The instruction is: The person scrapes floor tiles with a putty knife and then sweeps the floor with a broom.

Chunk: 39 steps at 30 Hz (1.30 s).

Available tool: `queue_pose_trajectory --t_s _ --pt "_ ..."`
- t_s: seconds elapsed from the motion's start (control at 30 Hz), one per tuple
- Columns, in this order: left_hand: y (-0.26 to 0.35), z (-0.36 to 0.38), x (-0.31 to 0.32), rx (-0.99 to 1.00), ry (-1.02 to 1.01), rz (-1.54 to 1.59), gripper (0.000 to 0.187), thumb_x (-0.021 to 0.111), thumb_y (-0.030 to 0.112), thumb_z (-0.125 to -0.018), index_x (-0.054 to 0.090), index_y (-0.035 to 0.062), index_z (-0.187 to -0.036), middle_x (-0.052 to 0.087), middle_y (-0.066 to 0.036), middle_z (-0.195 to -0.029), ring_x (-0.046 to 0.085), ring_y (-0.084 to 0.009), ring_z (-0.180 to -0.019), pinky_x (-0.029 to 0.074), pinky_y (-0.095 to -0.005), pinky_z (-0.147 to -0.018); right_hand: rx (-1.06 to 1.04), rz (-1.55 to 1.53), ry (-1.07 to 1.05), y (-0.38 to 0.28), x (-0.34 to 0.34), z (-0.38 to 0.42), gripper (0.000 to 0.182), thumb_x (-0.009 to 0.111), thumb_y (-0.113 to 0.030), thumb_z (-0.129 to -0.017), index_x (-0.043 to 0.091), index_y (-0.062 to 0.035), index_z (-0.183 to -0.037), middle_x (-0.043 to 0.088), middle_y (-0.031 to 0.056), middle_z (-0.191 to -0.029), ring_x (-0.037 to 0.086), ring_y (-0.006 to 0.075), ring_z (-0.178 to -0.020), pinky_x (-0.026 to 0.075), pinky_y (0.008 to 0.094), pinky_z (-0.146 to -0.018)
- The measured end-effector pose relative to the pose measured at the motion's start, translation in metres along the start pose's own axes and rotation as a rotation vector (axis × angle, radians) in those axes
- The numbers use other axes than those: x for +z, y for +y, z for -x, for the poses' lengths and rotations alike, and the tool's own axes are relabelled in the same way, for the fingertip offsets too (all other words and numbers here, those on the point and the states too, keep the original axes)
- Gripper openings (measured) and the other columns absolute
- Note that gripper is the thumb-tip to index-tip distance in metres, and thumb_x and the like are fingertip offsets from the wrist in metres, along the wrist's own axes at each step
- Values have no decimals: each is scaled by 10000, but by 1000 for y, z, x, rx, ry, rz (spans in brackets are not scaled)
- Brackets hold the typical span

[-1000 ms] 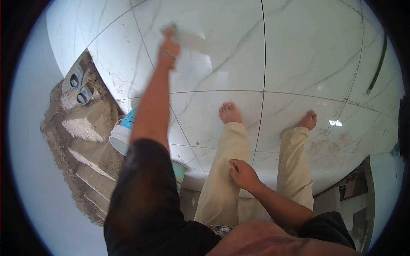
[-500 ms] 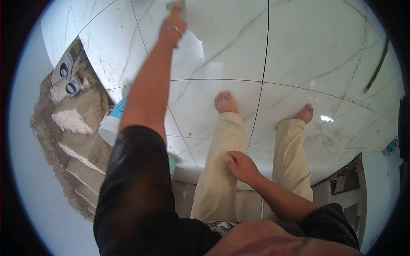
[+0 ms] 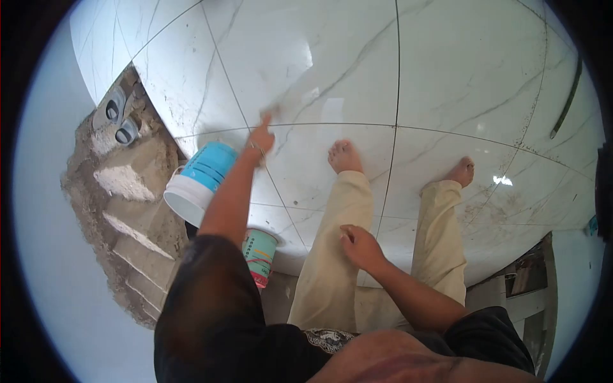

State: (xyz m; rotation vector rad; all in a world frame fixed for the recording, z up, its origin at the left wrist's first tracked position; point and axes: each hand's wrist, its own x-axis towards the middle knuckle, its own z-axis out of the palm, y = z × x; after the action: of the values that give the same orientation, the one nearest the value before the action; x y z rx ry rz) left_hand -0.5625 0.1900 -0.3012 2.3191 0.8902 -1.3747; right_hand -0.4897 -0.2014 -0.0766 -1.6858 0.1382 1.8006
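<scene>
My left hand, with a bracelet at the wrist, reaches down over the white marble-patterned floor tiles. Its fingers are closed on a small flat scraper, blurred by motion, close to a tile joint. Just left of that forearm stands a white-and-blue bucket. A green paint can is below it, beside the elbow. My right hand rests by the left knee of my beige trousers, fingers curled together; whether anything is inside them is hidden.
On the left, rough concrete steps drop away beside the tile edge, with a pair of grey sandals on top. My bare feet stand on the tiles. A thin dark strip lies at far right. An opening shows lower right.
My left hand has pulled back from the far tile towards my body, bringing the scraper with it. More of the bucket and paint can shows now. My right hand stays by the knee.
</scene>
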Motion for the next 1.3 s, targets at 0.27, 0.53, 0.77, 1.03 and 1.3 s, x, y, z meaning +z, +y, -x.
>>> queue_pose_trajectory --t_s 0.27,0.53,0.77,1.03,1.3 --pt "-32 -154 -154 32 335 -25 742 546 185 -860 214 336 -1507 656 -258 -986 648 -402 -906 513 -472 -811 74 31 -72 -1 -23 7 363 563 -250 -917 613 -11 -1185 655 173 -986 632 275 -899 489 361 -835" --pt "-7 -97 -78 -39 145 50 790 521 146 -846 150 305 -1524 615 -240 -1164 642 -397 -918 516 -451 -791 74 -35 12 -12 -47 5 356 551 -243 -910 608 -27 -1188 633 183 -994 616 318 -910 481 389 -825" --pt "98 -29 -29 -74 173 101 779 504 133 -855 161 375 -1511 661 -263 -921 649 -406 -851 509 -520 -788 -17 58 -30 13 -20 4 363 540 -273 -901 619 -21 -1150 640 203 -991 616 348 -936 479 418 -834" --pt "106 -152 -187 -194 381 391 769 559 258 -844 193 174 -1516 622 -281 -1149 647 -408 -983 512 -457 -869 36 34 -30 3 -40 12 364 543 -259 -896 615 -9 -1150 642 188 -941 619 350 -912 483 426 -812" --pt "137 18 38 -250 177 341 846 543 215 -823 91 217 -1539 623 -301 -1091 627 -433 -971 486 -472 -849 -59 -61 21 11 -27 15 372 555 -242 -886 614 -17 -1177 647 186 -953 623 349 -914 490 424 -827"
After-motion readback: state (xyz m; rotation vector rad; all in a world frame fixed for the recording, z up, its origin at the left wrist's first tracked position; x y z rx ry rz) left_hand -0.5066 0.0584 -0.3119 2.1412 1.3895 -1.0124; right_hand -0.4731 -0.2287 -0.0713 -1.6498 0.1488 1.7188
